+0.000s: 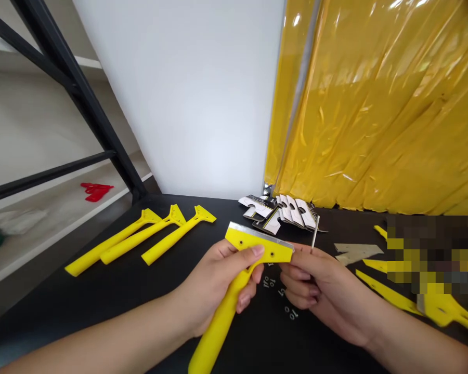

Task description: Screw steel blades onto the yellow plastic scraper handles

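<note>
A yellow scraper (218, 322) with a metal blade along its wide head is in my left hand (228, 275), the thumb pressed on the head beside two dark holes. My right hand (310, 278) is closed, its fingertips by the right end of the head. A thin metal rod (315, 232) sticks up from between its thumb and curled fingers; its lower part is hidden. Small screws and rings (283, 296) lie on the black table below the hands.
Yellow scraper handles (171, 239) lie on the black table (140, 306) at the left. Printed cards (292, 212) are piled behind my hands. Yellow parts (388, 293) and metal pieces (359, 252) lie at the right, near a blurred patch. A white panel (195, 98) stands behind.
</note>
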Tool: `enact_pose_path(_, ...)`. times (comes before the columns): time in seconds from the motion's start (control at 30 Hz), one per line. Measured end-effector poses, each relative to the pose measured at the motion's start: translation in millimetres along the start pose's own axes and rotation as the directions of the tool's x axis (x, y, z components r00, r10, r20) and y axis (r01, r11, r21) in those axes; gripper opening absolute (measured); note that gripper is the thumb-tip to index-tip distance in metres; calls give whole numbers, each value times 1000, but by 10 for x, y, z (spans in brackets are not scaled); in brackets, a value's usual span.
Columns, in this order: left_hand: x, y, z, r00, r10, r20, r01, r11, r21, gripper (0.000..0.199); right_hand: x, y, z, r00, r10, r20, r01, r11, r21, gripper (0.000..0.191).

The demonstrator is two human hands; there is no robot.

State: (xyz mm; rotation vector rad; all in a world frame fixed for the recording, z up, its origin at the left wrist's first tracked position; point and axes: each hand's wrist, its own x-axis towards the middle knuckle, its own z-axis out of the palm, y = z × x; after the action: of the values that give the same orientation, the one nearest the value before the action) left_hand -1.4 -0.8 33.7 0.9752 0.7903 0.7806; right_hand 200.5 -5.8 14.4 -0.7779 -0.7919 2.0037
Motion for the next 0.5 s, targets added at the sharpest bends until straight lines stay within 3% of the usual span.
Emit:
enact_pose_path(0.2, -8, 27, -3, 998, 59, -7, -59, 998, 8, 40, -48, -18, -38, 997, -14, 75, 6, 995, 104, 32)
enact_pose_path(0.5, -10, 46, -10, 995, 96, 2, -96, 994, 54, 36, -47, -31, -32, 990, -35, 139, 23, 996, 85, 28)
